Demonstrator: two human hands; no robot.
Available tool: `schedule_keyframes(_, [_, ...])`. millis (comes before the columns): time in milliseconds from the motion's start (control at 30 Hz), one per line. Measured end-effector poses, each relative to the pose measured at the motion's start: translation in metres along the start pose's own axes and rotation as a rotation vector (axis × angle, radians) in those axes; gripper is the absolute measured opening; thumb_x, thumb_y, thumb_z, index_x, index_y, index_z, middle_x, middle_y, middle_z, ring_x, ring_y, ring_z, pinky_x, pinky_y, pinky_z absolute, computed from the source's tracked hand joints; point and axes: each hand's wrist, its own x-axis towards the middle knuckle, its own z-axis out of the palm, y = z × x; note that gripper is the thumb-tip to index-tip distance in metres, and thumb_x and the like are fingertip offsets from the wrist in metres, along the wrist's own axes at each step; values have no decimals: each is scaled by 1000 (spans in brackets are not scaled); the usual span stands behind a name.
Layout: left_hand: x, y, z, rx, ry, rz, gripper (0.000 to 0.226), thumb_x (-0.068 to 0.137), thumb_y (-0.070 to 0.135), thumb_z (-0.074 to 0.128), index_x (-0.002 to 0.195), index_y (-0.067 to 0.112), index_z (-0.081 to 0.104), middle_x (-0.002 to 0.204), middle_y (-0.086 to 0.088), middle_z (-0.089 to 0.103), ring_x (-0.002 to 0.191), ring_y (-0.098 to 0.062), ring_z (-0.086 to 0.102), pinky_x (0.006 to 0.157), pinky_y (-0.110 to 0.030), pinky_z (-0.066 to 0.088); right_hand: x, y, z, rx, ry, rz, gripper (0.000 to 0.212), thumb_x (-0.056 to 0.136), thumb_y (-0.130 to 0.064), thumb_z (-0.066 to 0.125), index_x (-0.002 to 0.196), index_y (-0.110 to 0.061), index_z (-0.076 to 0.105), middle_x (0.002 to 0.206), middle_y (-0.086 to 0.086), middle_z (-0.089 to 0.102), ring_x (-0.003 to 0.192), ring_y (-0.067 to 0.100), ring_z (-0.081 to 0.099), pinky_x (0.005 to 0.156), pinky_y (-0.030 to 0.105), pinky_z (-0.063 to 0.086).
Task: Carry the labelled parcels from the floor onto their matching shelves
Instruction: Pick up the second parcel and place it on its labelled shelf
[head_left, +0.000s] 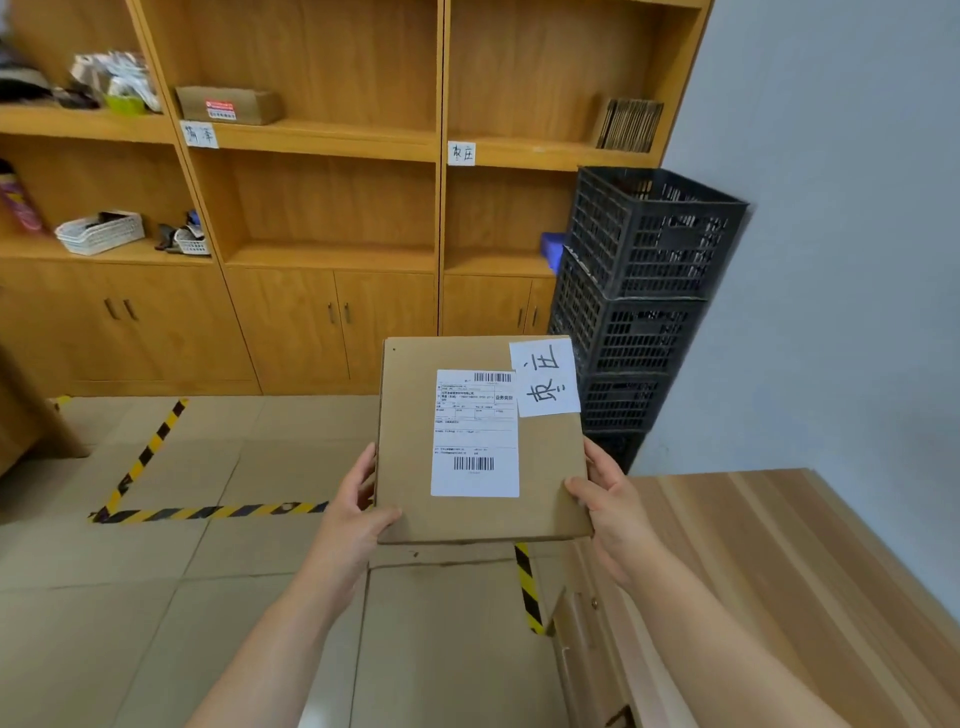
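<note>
Holding the flat brown cardboard parcel (480, 441) level in the air with both hands (358, 512) (615, 512) pinching its sides, match its white note (545, 376) to the right shelf tag (461, 153).

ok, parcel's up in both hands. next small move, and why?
Probably carry the parcel toward the right shelf bay: its handwritten label looks like the shelf tag there. Left hand and right hand already grip its edges.
</note>
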Motion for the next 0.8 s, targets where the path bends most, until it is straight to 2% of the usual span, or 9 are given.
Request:
schedule_keyframes(67, [25,1,-11,9,6,-1,76,82,-11,51,141,31,30,127,14,44,104,3,49,75,-17,42,21,1,17,-2,3,7,52,89,4,47,130,-27,49,118,-7,64,109,11,59,89,29,48])
schedule_keyframes(200, [67,0,-24,1,14,-23,78,80,-10,53,142,33,29,129,11,47,119,-11,46,79,-20,43,62,0,39,-8,11,21,52,89,5,46,130,-27,49,116,-10,64,108,10,60,88,28,49])
schedule_keyframes(333, [115,-1,-26,-2,4,-36,78,80,-8,54,141,34,30,127,14,48,120,-11,45,77,-19,43,110,0,52,-20,20,41,52,89,3,45,132,-27,48,118,-9,64,110,12,58,89,31,48])
schedule_keyframes(433, [155,-2,-24,4,14,-51,80,80,-8,55,142,34,29,130,13,48,123,-12,44,84,-24,43,154,3,58,-34,20,54,53,89,3,46,134,-25,45,122,-6,62,112,15,57,92,34,48])
schedule_keyframes(567, [217,7,-11,71,17,-39,81,80,-6,55,144,34,25,132,14,44,124,-11,42,85,-25,42,222,-2,64,-13,8,61,54,89,4,44,135,-26,45,123,-7,61,109,11,56,80,27,47])
schedule_keyframes(700, [290,31,17,123,16,-16,81,81,-6,55,143,35,23,130,14,42,119,-9,40,87,-26,40,302,-20,60,-13,-29,50,52,91,1,42,134,-28,45,120,-9,61,111,14,57,89,34,49])
schedule_keyframes(800, [344,48,38,145,9,6,80,81,-6,54,142,36,24,128,16,42,119,-7,38,93,-29,37,360,-39,54,-17,-43,28,51,91,1,42,134,-28,44,121,-9,61,112,13,55,84,30,48])
